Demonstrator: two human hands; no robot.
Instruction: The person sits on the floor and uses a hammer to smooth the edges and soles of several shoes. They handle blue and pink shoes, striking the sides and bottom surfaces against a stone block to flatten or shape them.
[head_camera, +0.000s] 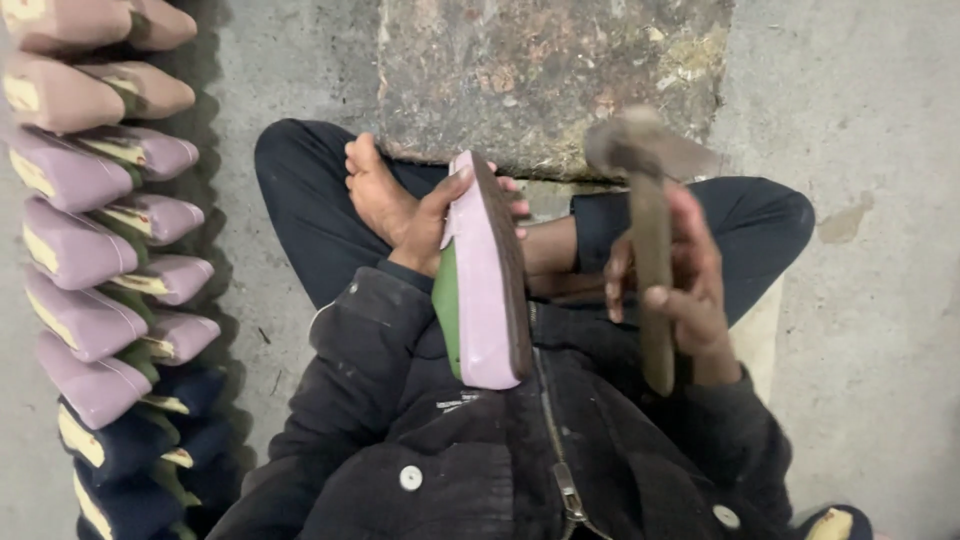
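Note:
My left hand (428, 228) grips a lilac shoe (487, 280) with a green inner side and a dark sole, holding it on edge over my lap. My right hand (680, 275) is closed around the wooden handle of a hammer (648, 200), whose metal head is raised and blurred above my right knee. I sit cross-legged in dark trousers and a dark jacket, with a bare foot (375, 190) showing just behind the shoe.
A worn stone block (550, 70) lies on the concrete floor in front of my legs. Along the left runs a row of several lilac shoes (90, 240), with dark blue shoes (130, 450) at the near end.

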